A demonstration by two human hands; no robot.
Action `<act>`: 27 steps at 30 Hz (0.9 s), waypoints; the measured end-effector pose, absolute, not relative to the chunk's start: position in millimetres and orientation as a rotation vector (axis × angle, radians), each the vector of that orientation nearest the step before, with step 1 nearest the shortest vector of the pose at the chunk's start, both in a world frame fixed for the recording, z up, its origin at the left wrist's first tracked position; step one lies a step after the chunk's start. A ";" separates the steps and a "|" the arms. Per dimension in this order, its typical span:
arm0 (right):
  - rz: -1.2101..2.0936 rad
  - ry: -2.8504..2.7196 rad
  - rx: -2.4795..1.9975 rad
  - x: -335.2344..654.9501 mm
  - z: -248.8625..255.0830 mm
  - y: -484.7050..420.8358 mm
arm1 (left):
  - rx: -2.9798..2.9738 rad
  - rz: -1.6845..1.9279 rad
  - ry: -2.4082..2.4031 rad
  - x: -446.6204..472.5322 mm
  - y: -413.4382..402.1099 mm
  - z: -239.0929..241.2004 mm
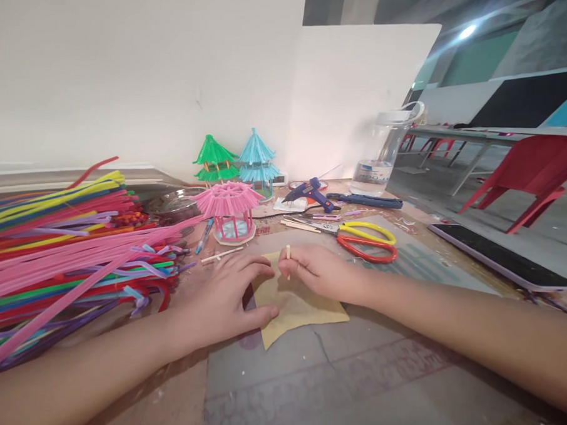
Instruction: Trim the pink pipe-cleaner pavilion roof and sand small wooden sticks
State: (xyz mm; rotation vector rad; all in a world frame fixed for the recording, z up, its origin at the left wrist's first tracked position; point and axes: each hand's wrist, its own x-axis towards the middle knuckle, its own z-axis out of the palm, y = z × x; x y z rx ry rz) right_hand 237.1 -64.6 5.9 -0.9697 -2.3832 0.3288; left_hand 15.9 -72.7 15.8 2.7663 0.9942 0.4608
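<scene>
My right hand (321, 272) pinches a short, pale wooden stick (288, 252), held upright above a tan-yellow sheet (300, 317) that looks like sandpaper. My left hand (221, 300) rests on the sheet's left side, thumb and fingers apart, with nothing in it. Just beyond the hands stands a small pavilion (229, 208) with a pink fuzzy roof and pink posts. Thin wooden sticks (222, 255) lie in front of it. Scissors (367, 241) with yellow and red handles lie beyond my right hand.
Bundles of coloured pipe cleaners (78, 246) cover the left side. Behind are a green pavilion (214, 159), a blue pavilion (256, 157), a glue gun (311, 192), a utility knife (367, 200) and a clear water jug (375, 152). A phone (501, 253) lies at the right edge.
</scene>
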 end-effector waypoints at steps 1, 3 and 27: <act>0.267 -2.366 -1.041 237.7 5.9 -62.9 | 2.763 0.461 0.991 16.0 -72.6 15.8; 0.186 -2.317 -1.149 238.7 5.7 -61.3 | 2.764 0.459 0.999 15.8 -72.4 15.6; 0.465 -1.999 -1.280 243.1 7.9 -48.6 | 2.748 0.456 0.983 13.6 -71.1 12.6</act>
